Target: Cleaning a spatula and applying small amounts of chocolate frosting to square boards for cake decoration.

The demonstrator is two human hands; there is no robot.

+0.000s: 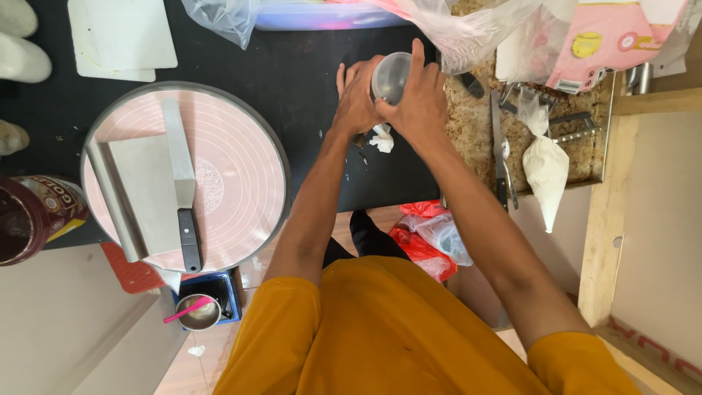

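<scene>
1. Nearest, a small steel cup (199, 313) with a pink spatula sits below the counter edge.
2. On the pink turntable (241, 183) lie a scraper (142, 194) and a palette knife (180, 183).
3. Beyond, the left hand (356, 99) and right hand (420, 106) both wrap fingers around a clear plastic cup (390, 77), held above the black countertop (292, 66).
4. A filled piping bag (545, 172) lies to the right.

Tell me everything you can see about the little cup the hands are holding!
The cup is small, round and see-through, and looks like plastic. It is tilted so its open mouth faces the camera, above the black counter. The left hand grips it from one side and the right hand wraps over the other. What is inside cannot be told.
</scene>
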